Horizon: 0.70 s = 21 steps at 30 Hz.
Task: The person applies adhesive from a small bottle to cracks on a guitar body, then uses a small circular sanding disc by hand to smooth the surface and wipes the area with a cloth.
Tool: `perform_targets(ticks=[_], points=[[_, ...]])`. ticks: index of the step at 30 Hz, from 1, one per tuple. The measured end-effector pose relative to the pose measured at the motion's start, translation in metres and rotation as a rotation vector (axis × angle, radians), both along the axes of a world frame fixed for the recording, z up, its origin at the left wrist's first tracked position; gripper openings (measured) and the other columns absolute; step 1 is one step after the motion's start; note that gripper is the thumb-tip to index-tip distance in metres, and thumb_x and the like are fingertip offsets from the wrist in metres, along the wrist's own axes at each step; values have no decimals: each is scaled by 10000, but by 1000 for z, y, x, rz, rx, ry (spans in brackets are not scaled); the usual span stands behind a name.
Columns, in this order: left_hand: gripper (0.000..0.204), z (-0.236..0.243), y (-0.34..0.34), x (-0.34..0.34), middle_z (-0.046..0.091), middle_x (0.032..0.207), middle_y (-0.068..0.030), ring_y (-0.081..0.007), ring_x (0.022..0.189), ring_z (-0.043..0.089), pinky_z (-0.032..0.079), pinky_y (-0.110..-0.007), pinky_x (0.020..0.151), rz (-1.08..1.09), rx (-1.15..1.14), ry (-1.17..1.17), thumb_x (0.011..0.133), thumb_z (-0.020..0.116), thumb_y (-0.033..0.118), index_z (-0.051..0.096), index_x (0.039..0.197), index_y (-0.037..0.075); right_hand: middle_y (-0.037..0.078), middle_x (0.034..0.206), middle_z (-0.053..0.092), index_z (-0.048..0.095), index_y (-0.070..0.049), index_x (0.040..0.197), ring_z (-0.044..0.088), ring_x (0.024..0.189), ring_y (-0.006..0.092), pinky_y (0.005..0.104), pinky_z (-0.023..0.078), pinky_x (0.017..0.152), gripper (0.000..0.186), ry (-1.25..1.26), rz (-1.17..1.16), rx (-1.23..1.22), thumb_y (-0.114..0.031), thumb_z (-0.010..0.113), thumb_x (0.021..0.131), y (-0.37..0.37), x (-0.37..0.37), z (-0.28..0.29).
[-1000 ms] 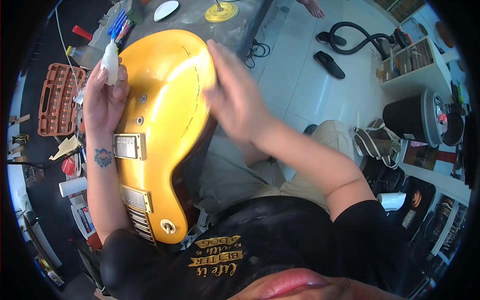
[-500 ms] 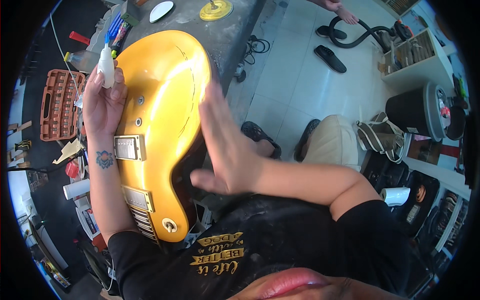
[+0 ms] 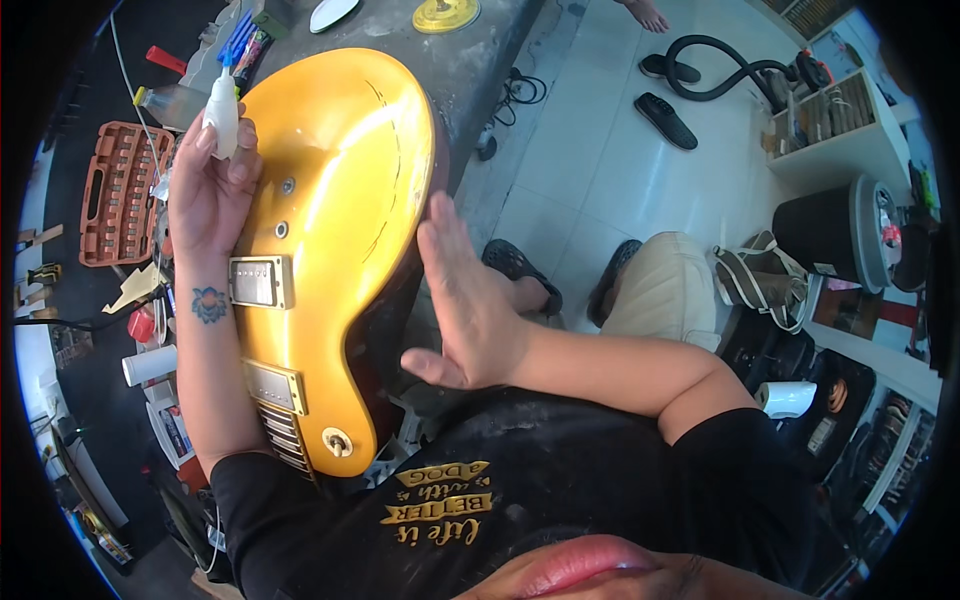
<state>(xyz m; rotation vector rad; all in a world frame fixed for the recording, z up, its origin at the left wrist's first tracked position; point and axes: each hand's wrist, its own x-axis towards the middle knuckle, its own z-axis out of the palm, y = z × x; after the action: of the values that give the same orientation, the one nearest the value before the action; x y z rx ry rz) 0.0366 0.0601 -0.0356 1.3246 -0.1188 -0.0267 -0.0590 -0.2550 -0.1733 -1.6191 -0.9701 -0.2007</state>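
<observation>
A gold electric guitar (image 3: pixel 330 190) leans across the bench edge toward my chest, with two metal pickups and a toggle switch on its top. Dark, broken lines run along the curved edge nearest the floor side. My left hand (image 3: pixel 208 195) is closed around a small white squeeze bottle (image 3: pixel 222 118), held upright with its blue tip up. That forearm lies alongside the guitar's left side. Beside the guitar's right edge, my right hand (image 3: pixel 465 300) is flat with fingers stretched and thumb apart, holding nothing. Whether its fingertips touch the rim, I cannot tell.
The grey bench (image 3: pixel 470 75) bears a yellow disc (image 3: pixel 446 14) and a white oval dish (image 3: pixel 332 13). An orange socket case (image 3: pixel 124 195) lies at left. Rightward are a black vacuum hose (image 3: pixel 690 65), a shoe (image 3: pixel 664 121), a black bin (image 3: pixel 828 228) and another person's foot (image 3: pixel 648 15).
My right hand has moved slightly away from the guitar's rim, still flat. The white bottle is slightly higher in view. The other person's hand at the top has left view.
</observation>
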Motion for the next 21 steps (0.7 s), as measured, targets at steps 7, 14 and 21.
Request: perform_targets(ticks=[7, 14, 21], points=[[440, 3, 1, 1, 666, 1065, -103, -103, 764, 535, 465, -223, 707, -24, -8, -4, 1067, 632, 250, 550, 1383, -47, 378, 1744, 92, -16, 101, 1681, 148, 1620, 556, 654, 171, 1297, 1056, 41, -14, 133, -432, 624, 1031, -7, 18, 7], [429, 0, -1, 2, 667, 1067, -109, -107, 766, 546, 472, -231, 713, -26, -10, -3, 1066, 633, 243, 562, 1375, -46, 381, 1717, 255, 68, 149, 1660, 306, 1615, 432, 438, 224, 1309, 919, 84, -74, 263, -277, 602, 1047, -7, 50, 12], [431, 1, -1, 3, 665, 1065, -102, -101, 760, 541, 460, -230, 709, -49, -6, -7, 1067, 625, 243, 563, 1382, -46, 275, 1402, 691, 317, 115, 1607, 686, 1319, 304, 383, 484, 1142, 698, -31, -170, 146, -67, 623, 1006, -25, 32, 15]])
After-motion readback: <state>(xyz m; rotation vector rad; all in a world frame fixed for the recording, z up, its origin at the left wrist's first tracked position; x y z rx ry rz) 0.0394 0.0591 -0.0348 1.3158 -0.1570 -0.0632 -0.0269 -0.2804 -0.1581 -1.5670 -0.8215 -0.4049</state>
